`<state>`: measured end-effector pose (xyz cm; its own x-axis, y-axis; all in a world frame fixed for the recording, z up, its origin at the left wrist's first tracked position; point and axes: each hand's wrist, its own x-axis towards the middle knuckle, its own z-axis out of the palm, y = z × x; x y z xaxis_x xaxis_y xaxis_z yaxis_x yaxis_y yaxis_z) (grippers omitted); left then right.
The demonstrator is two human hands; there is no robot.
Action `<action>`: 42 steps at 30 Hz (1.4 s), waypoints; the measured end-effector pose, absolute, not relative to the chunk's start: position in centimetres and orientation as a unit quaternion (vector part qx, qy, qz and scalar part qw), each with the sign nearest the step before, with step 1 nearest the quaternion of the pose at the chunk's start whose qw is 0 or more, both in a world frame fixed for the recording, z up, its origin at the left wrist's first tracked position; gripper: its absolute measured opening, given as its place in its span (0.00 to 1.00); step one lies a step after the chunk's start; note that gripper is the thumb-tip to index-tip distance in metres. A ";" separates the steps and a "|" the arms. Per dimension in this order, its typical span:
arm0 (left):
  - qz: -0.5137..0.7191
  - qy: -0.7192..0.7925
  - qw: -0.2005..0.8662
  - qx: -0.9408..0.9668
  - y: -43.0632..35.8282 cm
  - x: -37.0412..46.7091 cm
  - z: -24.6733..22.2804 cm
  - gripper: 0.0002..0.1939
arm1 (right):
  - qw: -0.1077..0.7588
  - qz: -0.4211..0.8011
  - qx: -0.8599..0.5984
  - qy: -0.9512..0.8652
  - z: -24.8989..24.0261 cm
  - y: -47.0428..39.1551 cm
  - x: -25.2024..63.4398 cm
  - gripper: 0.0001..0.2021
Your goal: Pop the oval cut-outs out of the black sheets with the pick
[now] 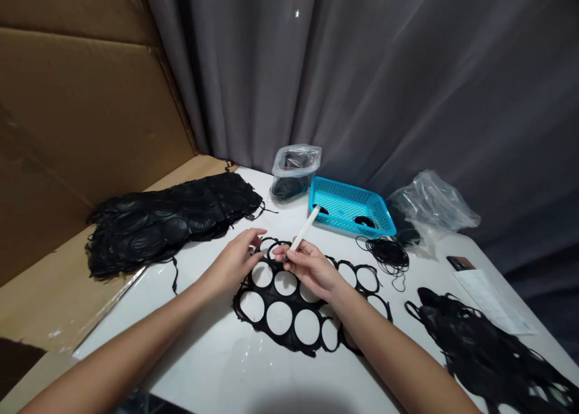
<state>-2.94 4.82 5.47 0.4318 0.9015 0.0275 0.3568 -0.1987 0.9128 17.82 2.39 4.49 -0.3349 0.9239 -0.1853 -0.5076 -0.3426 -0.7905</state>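
Observation:
A thin black sheet with rows of round holes lies flat on the white table in front of me. My right hand is closed around a slim white pen-like stick, whose far end points up toward the blue basket. The tip near my fingers is hidden, so its kind does not show. My left hand is at the sheet's upper left edge, with thumb and fingers apart. Nothing can be made out between them. Whether those fingertips press on the sheet is unclear.
A stack of black sheets lies at left beside a cardboard box. Behind stand a clear plastic bag and a blue basket with black rings. Black cords, another bag, paper and cut black scraps are rightward.

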 end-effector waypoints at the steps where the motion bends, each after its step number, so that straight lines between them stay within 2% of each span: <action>1: 0.305 0.450 0.414 0.730 3.3 -3.4 5.1 0.17 | 0.490 0.741 -0.343 -0.306 3.9 2.5 17.4 0.14; 2: 0.284 0.442 0.322 0.788 1.6 -3.9 4.7 0.14 | 0.499 0.733 -0.359 -0.293 3.3 2.6 17.0 0.15; 5: 0.217 0.380 0.133 0.889 -3.1 -4.5 2.7 0.16 | 0.510 0.702 -0.398 -0.297 1.5 2.5 16.2 0.17; 9: 0.181 0.363 0.022 0.914 -6.0 -4.4 0.6 0.19 | 0.448 0.636 -0.418 -0.469 0.9 1.9 16.1 0.11; 12: 0.174 0.366 0.001 0.914 -6.1 -4.4 0.2 0.19 | 0.361 0.553 -0.417 -0.624 1.3 1.5 16.6 0.02; 15: 0.163 0.367 -0.010 0.916 -6.0 -4.4 0.4 0.20 | 0.330 0.482 -0.426 -0.691 1.3 1.2 16.8 0.05; 28: 0.160 0.365 -0.023 0.917 -6.1 -4.3 0.3 0.21 | 0.271 0.418 -0.423 -0.757 1.3 0.9 16.6 0.07; 33: 0.179 0.357 -0.032 0.917 -6.0 -4.3 -0.3 0.19 | 0.221 0.251 -0.340 -0.879 1.3 0.7 16.2 0.05; 35: 0.188 0.361 -0.029 0.913 -6.0 -4.3 -0.5 0.19 | 0.244 0.189 -0.352 -0.884 1.5 2.4 17.0 0.05; 38: 0.190 0.361 -0.033 0.913 -5.9 -4.3 -0.5 0.18 | 0.357 0.126 -0.510 -0.773 2.5 6.5 20.1 0.08; 40: 0.186 0.365 -0.034 0.912 -5.8 -4.3 -0.2 0.17 | 0.397 0.144 -0.584 -0.694 3.2 8.6 22.3 0.08; 42: 0.182 0.382 -0.030 0.906 -5.6 -4.2 0.2 0.17 | 0.403 0.237 -0.605 -0.645 3.7 9.0 23.6 0.08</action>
<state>-4.20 -5.65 0.23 0.6418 0.6810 0.3525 0.7031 -0.7061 0.0840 23.57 8.99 3.73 0.0564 0.9710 0.2324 0.5885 0.1557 -0.7933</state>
